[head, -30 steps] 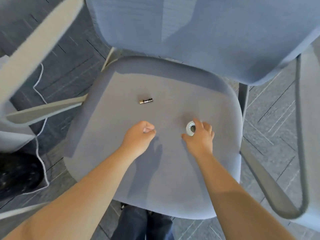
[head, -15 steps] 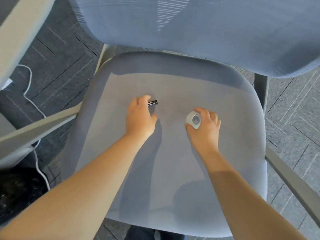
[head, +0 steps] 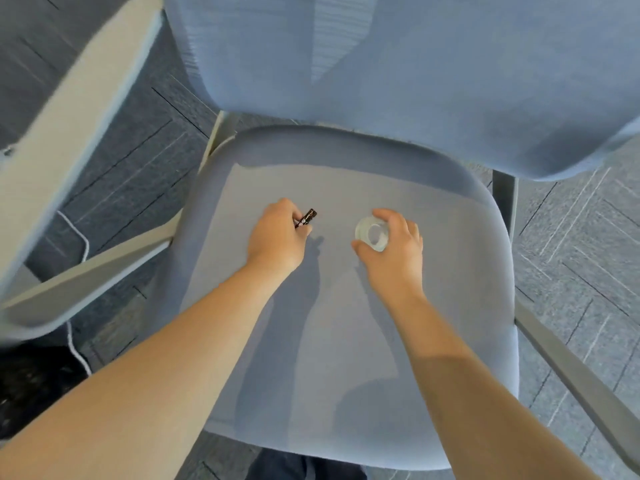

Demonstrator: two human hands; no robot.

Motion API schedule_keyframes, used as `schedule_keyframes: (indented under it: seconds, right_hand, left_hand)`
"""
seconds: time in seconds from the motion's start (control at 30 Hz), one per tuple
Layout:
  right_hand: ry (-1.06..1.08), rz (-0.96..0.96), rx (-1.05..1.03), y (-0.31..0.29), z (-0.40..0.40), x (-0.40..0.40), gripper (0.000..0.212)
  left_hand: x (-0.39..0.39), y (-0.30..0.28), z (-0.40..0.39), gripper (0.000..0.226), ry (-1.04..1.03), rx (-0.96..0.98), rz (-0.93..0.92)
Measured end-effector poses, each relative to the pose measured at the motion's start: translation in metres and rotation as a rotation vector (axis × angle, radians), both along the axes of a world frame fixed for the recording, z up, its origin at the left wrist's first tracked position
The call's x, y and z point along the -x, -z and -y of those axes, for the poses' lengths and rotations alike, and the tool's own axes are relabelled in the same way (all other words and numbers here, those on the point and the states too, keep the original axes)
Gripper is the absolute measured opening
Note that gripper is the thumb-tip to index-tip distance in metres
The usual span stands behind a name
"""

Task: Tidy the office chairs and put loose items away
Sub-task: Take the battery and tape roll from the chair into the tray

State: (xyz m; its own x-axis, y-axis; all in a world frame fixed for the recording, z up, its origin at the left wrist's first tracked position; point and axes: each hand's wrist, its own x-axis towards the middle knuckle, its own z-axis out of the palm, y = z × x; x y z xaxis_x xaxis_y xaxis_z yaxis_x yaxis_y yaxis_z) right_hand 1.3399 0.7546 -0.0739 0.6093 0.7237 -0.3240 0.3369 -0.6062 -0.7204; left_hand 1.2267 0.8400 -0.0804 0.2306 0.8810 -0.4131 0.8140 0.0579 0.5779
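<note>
A blue-grey office chair fills the view, its seat [head: 346, 358] below me and its backrest [head: 398, 64] at the top. Over the middle of the seat, my left hand [head: 277, 240] pinches a small black battery [head: 307, 217] that sticks out up and to the right from my fingertips. My right hand [head: 394, 251] grips a roll of clear tape [head: 372, 234] between thumb and fingers, its hole facing me. Both hands hover close to the cushion.
Grey armrests flank the seat on the left [head: 86, 282] and on the right [head: 581, 386]. A second chair's pale frame [head: 69, 109] stands at the upper left. A white cable [head: 78, 237] trails over the dark carpet, and a black object [head: 31, 386] lies at the lower left.
My left hand reached forward to the battery and picked it up off the seat. My right hand kept hold of the tape roll and turned it.
</note>
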Motion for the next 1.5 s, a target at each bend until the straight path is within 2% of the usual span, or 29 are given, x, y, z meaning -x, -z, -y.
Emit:
schedule_keyframes:
  seconds: [0.23,0.43,0.5,0.63,0.8,0.93,1.17,1.5]
  right_hand:
    - [-0.124,-0.062,-0.157,-0.104,-0.025,0.030,0.049]
    - [-0.366,-0.098,-0.282,-0.190,-0.029,0.087,0.046]
    - [-0.465,-0.106,-0.316,-0.216,-0.026,0.114,0.047]
    - [-0.685,-0.075,-0.388,-0.262,-0.016,0.176,0.048]
    - [-0.911,-0.132,-0.426,-0.308,0.008,0.264,0.046]
    - [-1.041,-0.158,-0.437,-0.338,0.026,0.334,0.047]
    - [-1.195,-0.183,-0.484,-0.372,0.050,0.475,0.048]
    - [-1.252,-0.189,-0.580,-0.414,0.053,0.647,0.046]
  left_hand:
    - [0.040,-0.109,-0.001,0.019,-0.151,-0.173,0.187]
    - [0.113,-0.202,0.033,0.008,-0.388,-0.319,0.252]
    - [0.144,-0.226,0.050,0.003,-0.482,-0.343,0.244]
    - [0.211,-0.269,0.090,0.012,-0.681,-0.400,0.257]
    - [0.296,-0.321,0.149,0.003,-0.866,-0.484,0.172]
    - [0.359,-0.353,0.191,0.020,-0.985,-0.524,0.138]
    - [0.488,-0.383,0.241,0.020,-1.140,-0.581,0.091]
    - [0.666,-0.425,0.264,0.019,-1.205,-0.629,0.047]
